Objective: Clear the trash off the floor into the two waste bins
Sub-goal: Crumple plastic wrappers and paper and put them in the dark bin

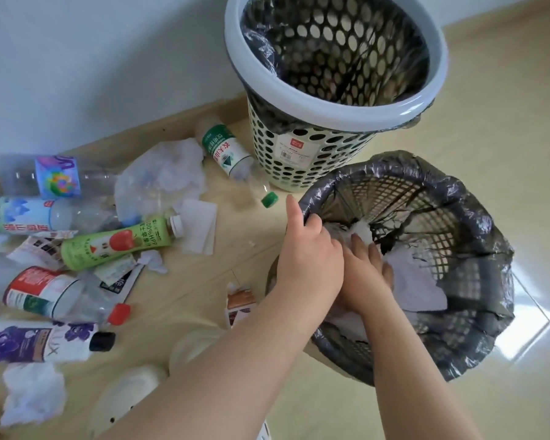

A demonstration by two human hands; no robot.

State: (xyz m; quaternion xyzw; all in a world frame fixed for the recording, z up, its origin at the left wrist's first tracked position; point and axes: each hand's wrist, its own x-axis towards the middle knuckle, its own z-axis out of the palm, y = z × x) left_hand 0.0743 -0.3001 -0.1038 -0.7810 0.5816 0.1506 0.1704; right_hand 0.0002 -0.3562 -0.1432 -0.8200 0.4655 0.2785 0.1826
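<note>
floor (pixel 251 223) | bottles (pixel 118 246), tissues (pixel 32 395) strewn left | left hand (pixel 311 249) grips dark bin (pixel 458 192)

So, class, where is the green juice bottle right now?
The green juice bottle lies on the floor at the left of the head view, its cap end beside a folded napkin, just below a blue-labelled bottle.

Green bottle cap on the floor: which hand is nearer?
Left. The left hand is at the bin rim beside the green cap; the right hand is farther, inside the bin.
</note>
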